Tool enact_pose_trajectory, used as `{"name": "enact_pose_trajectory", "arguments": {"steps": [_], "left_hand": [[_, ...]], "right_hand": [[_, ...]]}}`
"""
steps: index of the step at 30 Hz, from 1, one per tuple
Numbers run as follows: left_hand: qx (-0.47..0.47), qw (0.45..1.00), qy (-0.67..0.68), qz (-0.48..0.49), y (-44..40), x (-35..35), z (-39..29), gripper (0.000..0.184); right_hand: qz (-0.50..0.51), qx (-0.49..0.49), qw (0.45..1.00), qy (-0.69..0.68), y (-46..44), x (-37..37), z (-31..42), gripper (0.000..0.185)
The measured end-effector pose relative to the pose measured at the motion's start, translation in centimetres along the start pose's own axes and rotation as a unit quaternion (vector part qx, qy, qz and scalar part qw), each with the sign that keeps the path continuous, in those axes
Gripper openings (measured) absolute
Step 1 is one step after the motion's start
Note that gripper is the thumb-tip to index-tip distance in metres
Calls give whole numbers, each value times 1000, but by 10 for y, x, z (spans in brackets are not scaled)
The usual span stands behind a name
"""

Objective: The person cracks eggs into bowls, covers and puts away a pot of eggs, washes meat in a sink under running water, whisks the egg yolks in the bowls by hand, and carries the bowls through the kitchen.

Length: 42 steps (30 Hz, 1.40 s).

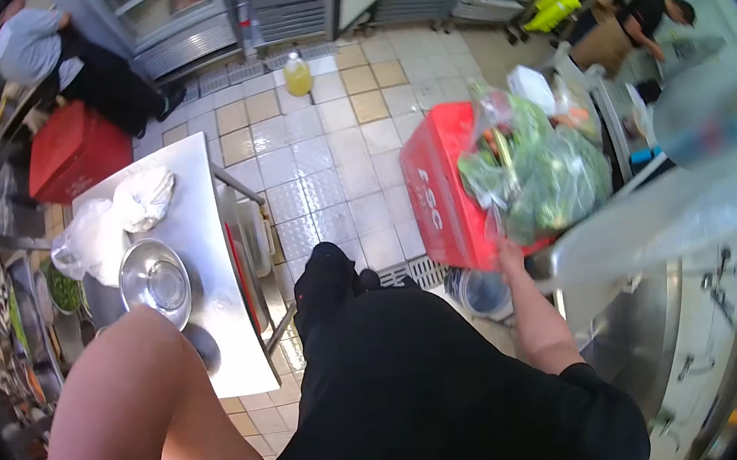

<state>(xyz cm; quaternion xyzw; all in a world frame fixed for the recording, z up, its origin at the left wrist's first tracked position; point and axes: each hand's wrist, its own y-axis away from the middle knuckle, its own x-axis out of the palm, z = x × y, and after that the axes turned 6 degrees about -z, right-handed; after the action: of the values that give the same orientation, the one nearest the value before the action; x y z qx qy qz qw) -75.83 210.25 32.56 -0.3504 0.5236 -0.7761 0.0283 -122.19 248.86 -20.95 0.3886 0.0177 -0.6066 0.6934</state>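
At the near edge of a red box (437, 190) with white lettering, my right hand (510, 259) is closed on the gathered end of a clear plastic bag of vegetables (552, 168). The bag rests on top of the box, with green leaves and pale stalks showing through. Part of my fingers is hidden by the plastic. My left arm is bent sharply at the lower left, and the left hand itself is out of the picture. Below that elbow stands a steel table with a metal bowl (154, 282).
White plastic bags (101, 238) lie on the steel table (243, 362). A jug of yellow liquid (297, 74) stands on the tiled floor. Another red box (78, 154) is at the left. A sink (642, 353) lies at right. People work at the far left and far right.
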Motion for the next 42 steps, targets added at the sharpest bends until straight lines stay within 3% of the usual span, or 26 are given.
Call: {"name": "enact_pose_trajectory", "arguments": {"steps": [1, 3, 6, 9, 10, 11, 12, 13, 15, 16, 21, 22, 24, 27, 31, 35, 38, 42], "left_hand": [[6, 1000, 7, -15, 8, 18, 7, 54], [23, 999, 13, -26, 25, 48, 20, 55], [34, 999, 7, -33, 52, 95, 44, 55], [55, 997, -11, -45, 76, 138, 75, 55], [62, 997, -16, -54, 87, 153, 85, 55], [62, 996, -10, -65, 98, 171, 97, 55], [71, 995, -13, -66, 106, 185, 106, 55], [78, 995, -17, -67, 114, 197, 116, 56], [84, 994, -33, -60, 132, 227, 134, 56], [85, 994, -43, -60, 144, 239, 145, 56], [114, 988, -94, -47, 191, 299, 199, 56], [122, 986, -101, -46, 201, 309, 211, 57], [151, 978, -136, -39, 212, 323, 225, 57], [190, 965, -177, -36, 221, 348, 253, 57], [265, 930, -255, -13, 229, 364, 278, 57], [316, 886, -340, -15, 238, 350, 317, 58], [387, 846, -360, -66, 230, 312, 354, 59], [378, 820, -429, -21, 231, 255, 373, 66]], "right_hand": [[51, -59, 997, -17, -38, 13, 36, 21], [43, -190, 981, 12, -48, 54, 123, 24], [57, -243, 968, -17, -64, 113, 182, 28], [43, -211, 974, 76, -49, 150, 200, 34], [58, -205, 973, 90, -108, 156, 145, 36], [6, -287, 935, 207, -188, 160, 68, 34], [63, -166, 929, 324, -124, 159, 101, 44], [73, 13, 960, 270, -90, 166, 110, 46], [210, -164, 793, 548, -200, 143, -38, 39], [241, -124, 786, 556, -158, 138, -24, 39], [218, 32, 889, 402, -126, 194, 138, 37], [211, 45, 901, 375, -96, 224, 209, 36], [194, 66, 917, 342, -90, 255, 280, 35], [214, 10, 930, 298, -125, 346, 376, 34], [287, -111, 908, 285, -210, 520, 489, 33], [378, -140, 866, 295, -154, 674, 625, 24], [412, -177, 837, 313, -123, 763, 678, 21], [403, -237, 801, 373, -97, 842, 699, 20]]}}
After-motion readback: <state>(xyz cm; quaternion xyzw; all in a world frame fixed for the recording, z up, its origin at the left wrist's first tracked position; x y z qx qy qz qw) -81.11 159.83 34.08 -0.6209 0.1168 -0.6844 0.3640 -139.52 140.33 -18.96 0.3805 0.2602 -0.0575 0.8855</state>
